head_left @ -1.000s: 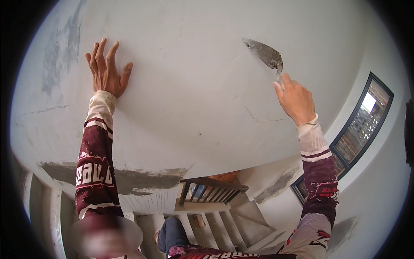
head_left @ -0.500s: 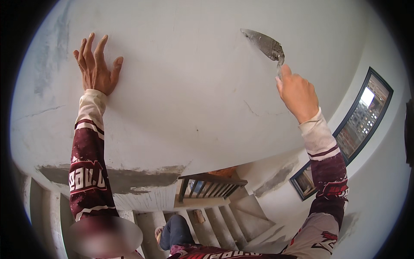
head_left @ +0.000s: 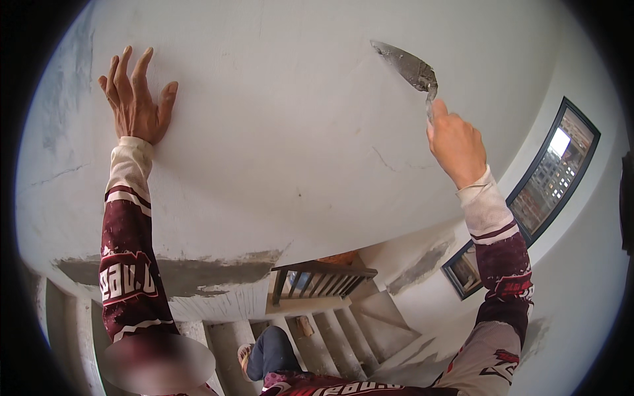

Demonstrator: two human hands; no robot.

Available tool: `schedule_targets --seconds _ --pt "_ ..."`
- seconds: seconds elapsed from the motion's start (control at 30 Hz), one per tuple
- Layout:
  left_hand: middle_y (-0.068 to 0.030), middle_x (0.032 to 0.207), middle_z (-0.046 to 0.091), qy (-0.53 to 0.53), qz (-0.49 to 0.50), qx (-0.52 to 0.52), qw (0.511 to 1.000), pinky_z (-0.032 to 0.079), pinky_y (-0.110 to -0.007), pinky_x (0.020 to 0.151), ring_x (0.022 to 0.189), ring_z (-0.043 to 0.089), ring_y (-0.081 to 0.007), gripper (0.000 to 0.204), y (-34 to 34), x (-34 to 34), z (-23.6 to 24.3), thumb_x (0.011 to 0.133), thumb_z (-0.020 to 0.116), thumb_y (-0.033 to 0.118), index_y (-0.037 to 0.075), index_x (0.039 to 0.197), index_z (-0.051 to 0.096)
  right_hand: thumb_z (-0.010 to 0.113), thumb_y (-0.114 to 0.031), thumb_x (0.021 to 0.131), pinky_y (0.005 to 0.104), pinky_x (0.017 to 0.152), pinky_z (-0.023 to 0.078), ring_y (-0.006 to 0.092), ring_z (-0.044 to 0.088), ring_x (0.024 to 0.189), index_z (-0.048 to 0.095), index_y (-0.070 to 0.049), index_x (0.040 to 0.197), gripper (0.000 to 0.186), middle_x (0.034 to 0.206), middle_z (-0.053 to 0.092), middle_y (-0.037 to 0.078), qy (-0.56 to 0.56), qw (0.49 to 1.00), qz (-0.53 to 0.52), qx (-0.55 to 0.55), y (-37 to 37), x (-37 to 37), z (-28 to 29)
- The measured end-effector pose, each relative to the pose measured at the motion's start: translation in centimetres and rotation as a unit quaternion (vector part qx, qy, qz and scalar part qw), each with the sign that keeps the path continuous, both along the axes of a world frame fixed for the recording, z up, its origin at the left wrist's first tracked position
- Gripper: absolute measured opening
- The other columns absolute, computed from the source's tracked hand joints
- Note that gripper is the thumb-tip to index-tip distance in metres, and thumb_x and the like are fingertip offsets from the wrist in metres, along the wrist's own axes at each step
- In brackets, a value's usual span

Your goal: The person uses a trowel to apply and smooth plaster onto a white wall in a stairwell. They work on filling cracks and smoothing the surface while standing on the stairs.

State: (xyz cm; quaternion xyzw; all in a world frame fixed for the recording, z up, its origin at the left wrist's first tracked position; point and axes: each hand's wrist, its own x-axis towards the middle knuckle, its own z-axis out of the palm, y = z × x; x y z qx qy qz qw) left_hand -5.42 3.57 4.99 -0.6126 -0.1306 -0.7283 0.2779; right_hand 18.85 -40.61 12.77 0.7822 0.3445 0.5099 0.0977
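My left hand [head_left: 135, 105] rests on the pale plastered wall [head_left: 264, 132], fingers spread, at the upper left. My right hand [head_left: 456, 145] grips the handle of a pointed metal trowel [head_left: 406, 66] at the upper right. Grey material is smeared on the trowel's blade, which points up and left over the wall; I cannot tell whether it touches it. Thin cracks show in the wall below the trowel and at the left. A rough grey patch [head_left: 191, 274] runs along the wall's lower part.
Below me are concrete stairs [head_left: 330, 343] with a small light-brown object [head_left: 305, 327] on a step, and my bent leg [head_left: 274, 350] in dark trousers. A dark wooden railing [head_left: 323, 277] stands beyond the lower edge of the wall. At right is a dark-framed window [head_left: 548, 171].
My left hand has shifted left and a little upward on the wall. My right hand and the trowel have moved slightly up, the hand also a touch rightward from a second ago.
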Motion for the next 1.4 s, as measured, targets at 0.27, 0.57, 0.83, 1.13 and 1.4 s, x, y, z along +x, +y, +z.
schedule_targets --seconds 0.27,0.57,0.83,1.13,1.4 --pt "-0.0152 0.155 0.030 -0.007 0.001 0.006 1.000 0.007 -0.062 0.122 0.150 0.020 -0.0391 0.064 0.0 0.2 0.1 0.098 0.049 0.059 0.024 0.150 0.034 0.060 -0.016 0.094 0.0471 0.056 0.056 0.0373 0.069 0.064 0.049 -0.003 0.101 0.019 0.070 0.064 0.017 0.009 1.000 0.005 0.009 0.1 0.3 -0.8" --pt "-0.0141 0.155 0.030 -0.005 -0.004 0.004 1.000 0.007 -0.062 0.121 0.149 0.021 -0.0385 0.063 -0.2 0.3 -0.1 0.099 0.049 0.059 0.025 0.150 0.035 0.060 -0.013 0.092 0.0507 0.060 0.056 0.0403 0.069 0.067 0.049 -0.002 0.103 0.019 0.072 0.066 0.019 0.062 0.998 0.021 0.016 -0.5 0.5 -1.8" --pt "-0.0132 0.157 0.031 -0.014 -0.003 0.023 1.000 0.007 -0.061 0.122 0.151 0.019 -0.0365 0.064 0.1 0.3 0.1 0.099 0.049 0.057 0.023 0.151 0.036 0.061 -0.013 0.091 0.0512 0.061 0.056 0.0401 0.069 0.069 0.049 -0.003 0.104 0.021 0.073 0.066 0.018 0.065 0.998 0.005 0.007 -1.3 0.8 -2.6" --pt "-0.0131 0.156 0.032 -0.021 0.005 0.021 1.000 0.006 -0.062 0.122 0.151 0.019 -0.0358 0.063 -0.2 0.1 0.4 0.100 0.046 0.059 0.024 0.151 0.036 0.061 -0.012 0.090 0.0473 0.057 0.056 0.0383 0.069 0.064 0.047 -0.003 0.101 0.020 0.073 0.064 0.019 0.037 0.999 0.002 -0.007 -1.8 2.1 -3.3" --pt "-0.0131 0.156 0.033 -0.027 -0.001 0.037 0.999 0.007 -0.063 0.121 0.151 0.020 -0.0356 0.063 0.0 0.4 0.3 0.100 0.043 0.061 0.024 0.151 0.036 0.059 -0.010 0.091 0.0461 0.056 0.057 0.0374 0.069 0.064 0.047 -0.004 0.102 0.017 0.073 0.064 0.018 0.028 0.999 -0.012 -0.013 -2.1 2.5 -3.8"
